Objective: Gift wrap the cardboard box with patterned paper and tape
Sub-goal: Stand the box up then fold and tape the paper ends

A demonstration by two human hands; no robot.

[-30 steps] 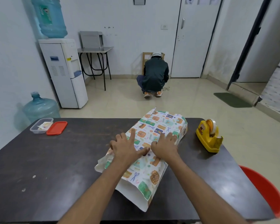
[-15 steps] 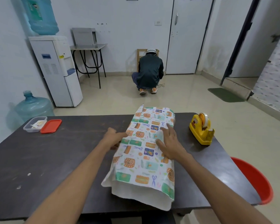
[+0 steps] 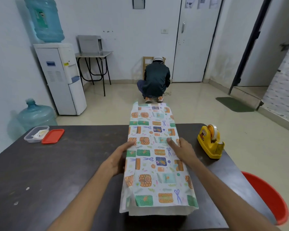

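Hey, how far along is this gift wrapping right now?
The paper already lies round the box, which is hidden. Left hand and right hand grip its sides. The near end is open, I see no tape on it, and the dispenser stands apart: taping and end folds remain.

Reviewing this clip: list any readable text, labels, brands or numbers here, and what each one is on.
Nothing is legible.
Water bottle label: blurred.
Yellow sticker on the water dispenser: too small.
Sheets on the door: too small.
Tape dispenser sticker: blurred.
Patterned paper: pictures only, no words.
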